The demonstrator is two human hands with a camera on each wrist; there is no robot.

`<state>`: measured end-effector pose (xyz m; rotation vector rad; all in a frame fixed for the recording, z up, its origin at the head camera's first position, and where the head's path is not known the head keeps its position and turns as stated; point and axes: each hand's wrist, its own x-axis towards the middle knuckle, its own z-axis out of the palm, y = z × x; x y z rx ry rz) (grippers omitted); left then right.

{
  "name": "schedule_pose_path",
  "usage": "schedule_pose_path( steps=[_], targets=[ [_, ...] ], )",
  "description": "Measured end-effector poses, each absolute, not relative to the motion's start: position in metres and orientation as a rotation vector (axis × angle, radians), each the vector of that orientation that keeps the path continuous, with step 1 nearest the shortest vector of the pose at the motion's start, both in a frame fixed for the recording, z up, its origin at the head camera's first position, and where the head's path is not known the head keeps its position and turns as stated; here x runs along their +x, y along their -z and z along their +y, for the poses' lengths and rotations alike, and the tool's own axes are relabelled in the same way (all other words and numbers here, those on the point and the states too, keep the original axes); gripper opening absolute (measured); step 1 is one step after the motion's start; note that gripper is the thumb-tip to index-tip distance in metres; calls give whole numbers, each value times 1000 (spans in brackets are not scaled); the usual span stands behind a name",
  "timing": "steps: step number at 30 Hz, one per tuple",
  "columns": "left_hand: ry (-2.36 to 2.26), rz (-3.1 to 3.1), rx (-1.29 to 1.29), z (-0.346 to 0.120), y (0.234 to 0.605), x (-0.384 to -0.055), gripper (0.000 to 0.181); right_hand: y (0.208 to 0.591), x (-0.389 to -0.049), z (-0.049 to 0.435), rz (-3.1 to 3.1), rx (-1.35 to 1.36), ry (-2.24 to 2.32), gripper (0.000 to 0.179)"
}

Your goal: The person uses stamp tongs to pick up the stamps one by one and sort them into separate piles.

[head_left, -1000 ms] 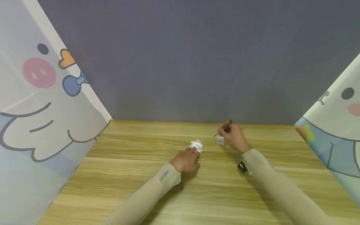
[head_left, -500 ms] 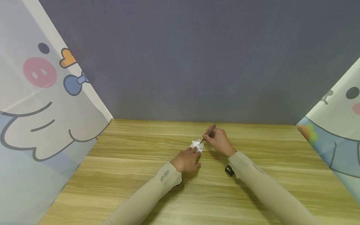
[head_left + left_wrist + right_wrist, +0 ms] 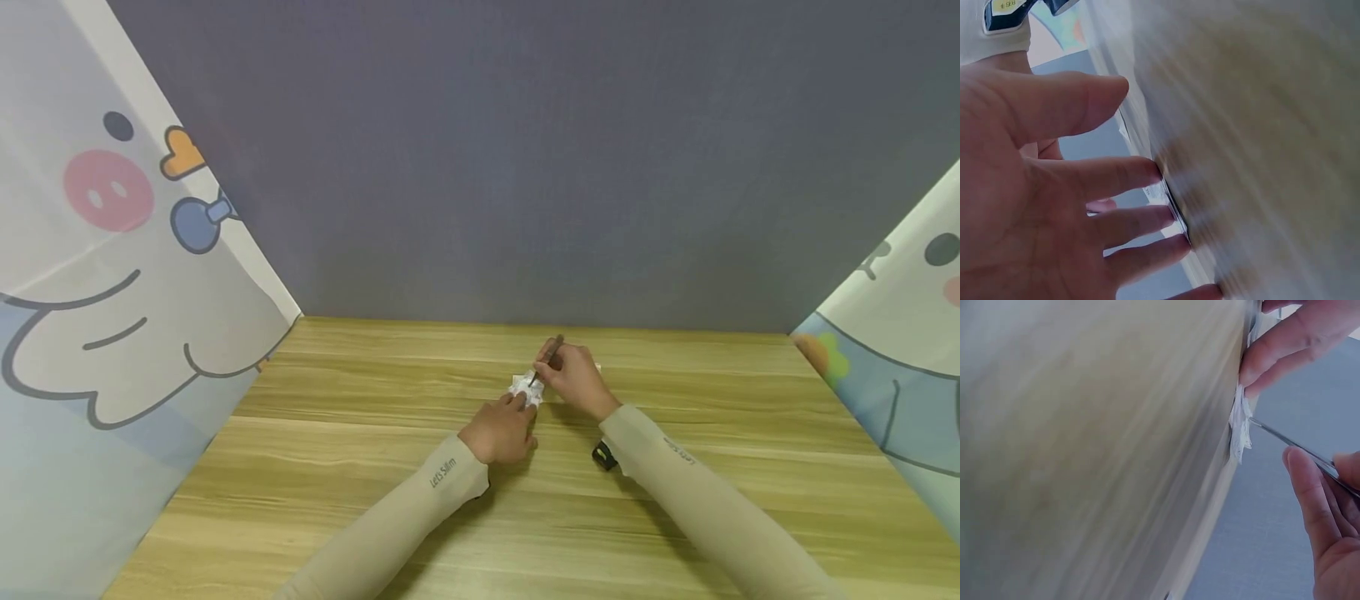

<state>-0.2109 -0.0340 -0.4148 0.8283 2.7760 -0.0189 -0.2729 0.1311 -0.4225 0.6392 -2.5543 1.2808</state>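
A small pile of white, printed paper-like pieces [image 3: 527, 385] lies on the wooden table, seen thin and edge-on in the right wrist view. My left hand [image 3: 497, 431] rests its outstretched fingertips [image 3: 1138, 225] on the pile's near side; the thumb stays off it. My right hand [image 3: 573, 379] pinches slim, dark metal tweezers [image 3: 1294, 444] between thumb and fingers. The tweezers slant down, and their tip meets the pile's surface beyond my left fingertips. Whether anything sits between the tips is too small to tell.
A single white piece [image 3: 598, 367] shows partly behind my right hand. The table [image 3: 360, 467] ends at a grey back panel [image 3: 480, 167]. Cartoon-printed panels [image 3: 112, 275] stand at both sides. A black wrist device [image 3: 604, 456] hangs under the right sleeve.
My right hand has carried the tweezers leftward, from beside the single white piece over to the pile. My left hand has kept its place on the pile.
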Motion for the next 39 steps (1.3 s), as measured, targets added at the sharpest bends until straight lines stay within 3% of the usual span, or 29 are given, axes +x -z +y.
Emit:
schedule_pose_path(
  steps=[18, 27, 39],
  targets=[
    [39, 2780, 804, -28, 415, -207, 58, 394, -269, 154, -2487, 482, -1298, 3],
    [-8, 2788, 842, -31, 415, -210, 54, 371, -261, 176, -2321, 601, -1208, 7],
    [-226, 2816, 811, -40, 413, -216, 47, 367, -259, 176, -2255, 645, -1139, 5]
  ],
)
